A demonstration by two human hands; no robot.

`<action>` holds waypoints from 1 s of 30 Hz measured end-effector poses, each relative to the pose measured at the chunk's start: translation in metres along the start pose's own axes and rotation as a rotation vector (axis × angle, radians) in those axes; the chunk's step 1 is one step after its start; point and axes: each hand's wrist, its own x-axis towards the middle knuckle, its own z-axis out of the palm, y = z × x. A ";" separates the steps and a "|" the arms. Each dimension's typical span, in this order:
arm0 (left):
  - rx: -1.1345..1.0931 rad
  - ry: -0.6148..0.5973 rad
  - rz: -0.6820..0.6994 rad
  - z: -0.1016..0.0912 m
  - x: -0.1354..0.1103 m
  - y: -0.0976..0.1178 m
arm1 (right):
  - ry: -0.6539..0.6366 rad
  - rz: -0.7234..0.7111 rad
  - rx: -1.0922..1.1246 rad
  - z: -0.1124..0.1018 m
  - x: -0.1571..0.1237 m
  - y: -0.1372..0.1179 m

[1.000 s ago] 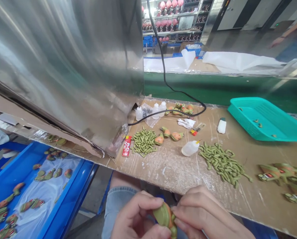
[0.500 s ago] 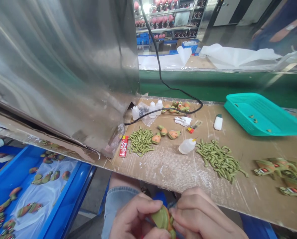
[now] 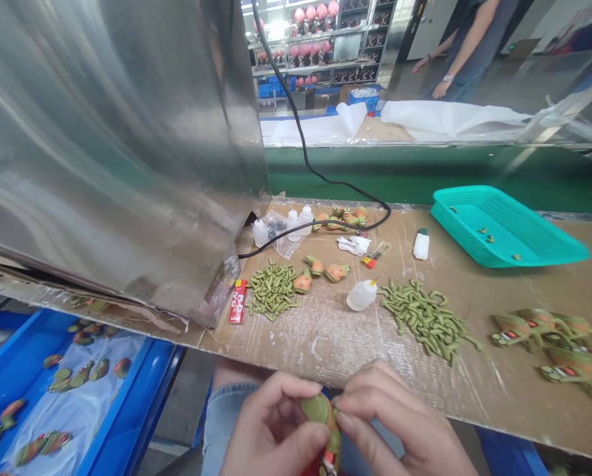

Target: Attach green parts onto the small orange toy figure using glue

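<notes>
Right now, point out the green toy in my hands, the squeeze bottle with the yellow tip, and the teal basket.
Green toy (image 3: 318,410): head view, on its rounded back.
Squeeze bottle (image 3: 360,298): head view, on its body.
Teal plastic basket (image 3: 509,257): head view, on its front wall.

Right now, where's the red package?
In the head view, the red package lies on the cardboard-topped bench, left of the smaller pile of green pieces, beside the steel panel's bottom corner.

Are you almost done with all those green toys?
Lots look finished: whole toys lie in the blue tray and on the right of the bench. One green toy is in hand, pinched by the left hand and right hand. Still left: two piles of green pieces and some orange pieces.
</notes>
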 end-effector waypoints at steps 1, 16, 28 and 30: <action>0.047 -0.003 -0.028 0.000 0.005 -0.001 | 0.017 0.014 -0.024 0.000 -0.001 0.003; 1.234 0.057 0.444 0.014 0.107 0.022 | 0.502 0.426 -0.854 -0.106 -0.060 0.113; 1.244 0.073 0.505 0.010 0.122 0.022 | 0.436 0.287 -0.525 -0.015 0.033 0.097; 1.110 0.051 0.464 0.005 0.104 0.027 | 0.437 0.291 -0.457 -0.008 0.047 0.102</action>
